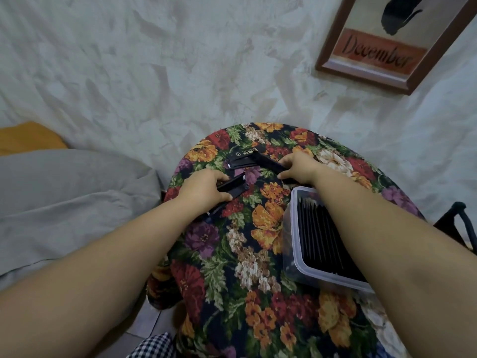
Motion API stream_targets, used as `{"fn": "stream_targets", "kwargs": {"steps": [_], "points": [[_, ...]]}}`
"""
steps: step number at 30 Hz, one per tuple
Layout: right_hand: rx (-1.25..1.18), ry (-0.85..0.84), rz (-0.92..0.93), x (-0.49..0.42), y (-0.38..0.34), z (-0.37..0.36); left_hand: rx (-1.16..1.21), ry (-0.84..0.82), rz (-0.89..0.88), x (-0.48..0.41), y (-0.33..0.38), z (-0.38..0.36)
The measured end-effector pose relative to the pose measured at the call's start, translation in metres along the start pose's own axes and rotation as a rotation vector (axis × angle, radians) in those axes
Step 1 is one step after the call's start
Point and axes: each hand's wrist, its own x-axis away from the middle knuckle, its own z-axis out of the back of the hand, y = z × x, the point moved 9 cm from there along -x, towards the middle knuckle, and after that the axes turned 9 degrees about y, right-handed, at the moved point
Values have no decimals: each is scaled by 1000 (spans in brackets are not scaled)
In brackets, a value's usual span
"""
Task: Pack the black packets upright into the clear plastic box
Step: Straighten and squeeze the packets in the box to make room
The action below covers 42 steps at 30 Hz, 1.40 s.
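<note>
A clear plastic box (290, 244) stands on the right of the flowered table, with several black packets (320, 241) upright inside; my right forearm crosses over it. My left hand (204, 188) grips a black packet (232, 186) between thumb and fingers near the table's left edge. Farther back, my right hand (296, 165) pinches another long black packet (268, 161). A few loose black packets (241, 158) lie flat between and behind the hands. One more packet (214, 210) pokes out under my left wrist.
The round table wears a flowered cloth (245, 254). A grey cushion (64, 202) lies to the left, a white textured wall behind. A framed "December" picture (387, 47) hangs at the upper right. A dark chair part (462, 223) shows at the right edge.
</note>
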Motion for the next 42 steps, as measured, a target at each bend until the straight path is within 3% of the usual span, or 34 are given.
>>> {"fn": "stream_targets", "kwargs": {"steps": [10, 13, 19, 25, 29, 32, 39, 42], "points": [[-134, 11, 67, -3, -25, 9, 190, 82, 51, -7, -9, 24], [-17, -12, 138, -15, -45, 7, 110, 92, 53, -10, -15, 34], [156, -51, 255, -30, -79, -13, -37, -41, -21, 0, -10, 20], [175, -90, 141, -26, -59, -13, -295, -153, 2, 5, -7, 0], [123, -164, 38, -16, -30, -12, -288, -205, -28, 10, 9, -1], [115, -136, 21, -10, -21, -1, -309, -200, -63, 8, 15, -1], [-165, -45, -133, 3, 36, 30, -252, -239, -51, 4, 19, 1], [-109, -29, -158, 11, 63, 40, -201, -209, 0, 0, 21, 4]]}}
